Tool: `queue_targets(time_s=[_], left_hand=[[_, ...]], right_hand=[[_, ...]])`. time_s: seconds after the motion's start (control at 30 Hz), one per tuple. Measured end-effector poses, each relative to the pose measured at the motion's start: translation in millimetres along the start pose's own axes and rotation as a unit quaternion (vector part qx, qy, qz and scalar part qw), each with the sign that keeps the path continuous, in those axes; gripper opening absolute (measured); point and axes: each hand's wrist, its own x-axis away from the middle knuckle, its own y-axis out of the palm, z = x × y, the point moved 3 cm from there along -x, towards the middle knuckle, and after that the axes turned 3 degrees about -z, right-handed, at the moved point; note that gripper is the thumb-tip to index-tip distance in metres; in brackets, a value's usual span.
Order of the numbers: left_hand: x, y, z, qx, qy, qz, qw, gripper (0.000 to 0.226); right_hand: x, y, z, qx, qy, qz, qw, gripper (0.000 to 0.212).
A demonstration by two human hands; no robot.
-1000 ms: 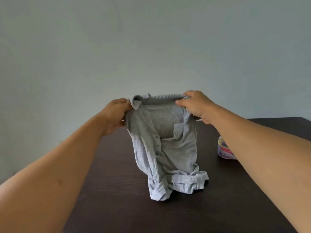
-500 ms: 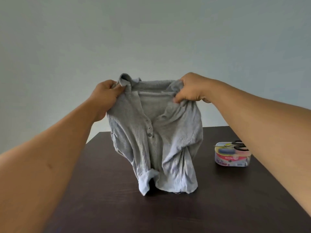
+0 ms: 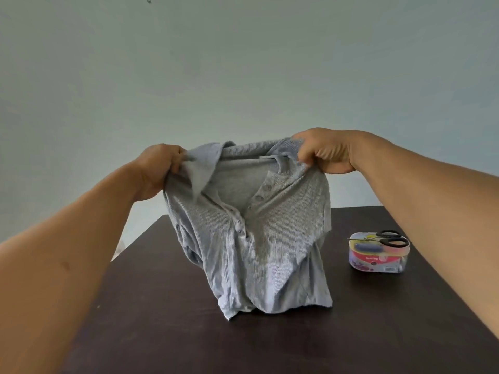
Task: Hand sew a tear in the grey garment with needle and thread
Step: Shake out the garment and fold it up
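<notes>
The grey garment [image 3: 264, 238], a ribbed collared shirt with a buttoned placket, hangs upright over the dark table [image 3: 270, 341], its hem touching the top. My left hand [image 3: 156, 168] grips its left shoulder by the collar. At the other shoulder my right hand [image 3: 324, 152] grips the fabric. A small clear sewing kit box [image 3: 378, 256] with a pink label stands on the table to the right. Black-handled scissors [image 3: 388, 238] lie across its lid. No needle, thread or tear shows.
A plain pale wall fills the background. The table's far edge runs just behind the shirt, and its left edge slants down toward my left forearm.
Both hands have lifted the shirt and pulled its shoulders apart, so it hangs unfolded with the front spread wider. The sewing kit came fully into view from behind my right arm.
</notes>
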Motion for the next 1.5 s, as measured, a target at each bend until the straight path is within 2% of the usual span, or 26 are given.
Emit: queue_targets(time_s=[0.07, 0.17, 0.23, 0.33, 0.4, 0.47, 0.57, 0.63, 0.7, 0.83, 0.9, 0.93, 0.97, 1.0, 1.03, 1.1, 1.17, 1.23, 1.37, 1.43, 1.5], left_hand=[[-3, -2, 0, -0.036, 0.006, 0.034, 0.999, 0.032], [-6, -3, 3, -0.048, 0.021, 0.06, 0.997, 0.031], [-7, -1, 7, -0.021, 0.047, 0.065, 0.997, 0.03], [-1, 7, 18, 0.058, 0.085, 0.036, 0.994, 0.016], [3, 19, 25, 0.098, 0.086, -0.003, 0.991, 0.019], [5, 35, 31, 0.113, 0.082, -0.045, 0.989, 0.026], [5, 64, 33, 0.126, 0.081, -0.111, 0.982, 0.039], [5, 74, 33, 0.14, 0.073, -0.141, 0.977, 0.035], [4, 76, 32, 0.159, 0.062, -0.158, 0.973, 0.021], [1, 69, 29, 0.121, 0.048, -0.124, 0.984, 0.025], [4, 68, 28, 0.171, 0.031, -0.129, 0.976, 0.026], [6, 68, 29, 0.197, 0.024, -0.148, 0.969, 0.031], [6, 69, 30, 0.196, 0.025, -0.159, 0.967, 0.046], [6, 72, 31, 0.152, 0.035, -0.171, 0.973, 0.058], [7, 74, 33, 0.078, 0.051, -0.165, 0.982, 0.059], [8, 78, 39, -0.047, 0.071, -0.119, 0.989, 0.04], [6, 78, 43, -0.082, 0.066, -0.051, 0.993, 0.02], [3, 78, 46, -0.053, 0.056, -0.011, 0.997, 0.012], [-3, 83, 49, 0.058, 0.039, 0.025, 0.997, 0.016], [-6, 84, 54, 0.119, 0.03, 0.037, 0.992, 0.014], [-6, 85, 62, 0.169, 0.018, 0.041, 0.985, 0.015]], right_hand=[[2, 0, 0, 0.022, -0.004, 0.021, 1.0, 0.055], [0, -4, -2, 0.134, -0.026, 0.124, 0.983, 0.034], [-3, -5, -4, 0.121, -0.069, 0.166, 0.976, 0.038], [-4, 5, -10, 0.015, -0.129, 0.143, 0.981, 0.044], [-7, 15, -14, -0.009, -0.147, 0.121, 0.982, 0.042], [-13, 29, -18, -0.012, -0.161, 0.102, 0.982, 0.031], [-22, 48, -19, -0.025, -0.146, 0.06, 0.987, 0.025], [-26, 57, -15, -0.024, -0.123, 0.025, 0.992, 0.025], [-25, 60, -11, -0.019, -0.1, 0.015, 0.995, 0.026], [-19, 58, -9, -0.028, -0.108, 0.044, 0.993, 0.014], [-20, 54, -11, -0.044, -0.115, 0.091, 0.988, 0.017], [-23, 51, -11, -0.04, -0.115, 0.122, 0.985, 0.017], [-26, 49, -12, -0.025, -0.115, 0.15, 0.982, 0.017], [-30, 47, -12, -0.003, -0.115, 0.171, 0.978, 0.017], [-32, 48, -12, 0.018, -0.114, 0.185, 0.976, 0.018], [-36, 48, -10, 0.043, -0.108, 0.196, 0.974, 0.016], [-35, 49, -6, 0.042, -0.118, 0.201, 0.972, 0.015], [-30, 51, -3, -0.013, -0.133, 0.196, 0.971, 0.01], [-29, 64, 15, -0.135, -0.123, 0.161, 0.97, 0.007], [-30, 74, 36, -0.185, -0.1, 0.162, 0.964, 0.015], [-26, 84, 62, -0.255, -0.053, 0.14, 0.955, 0.038]])
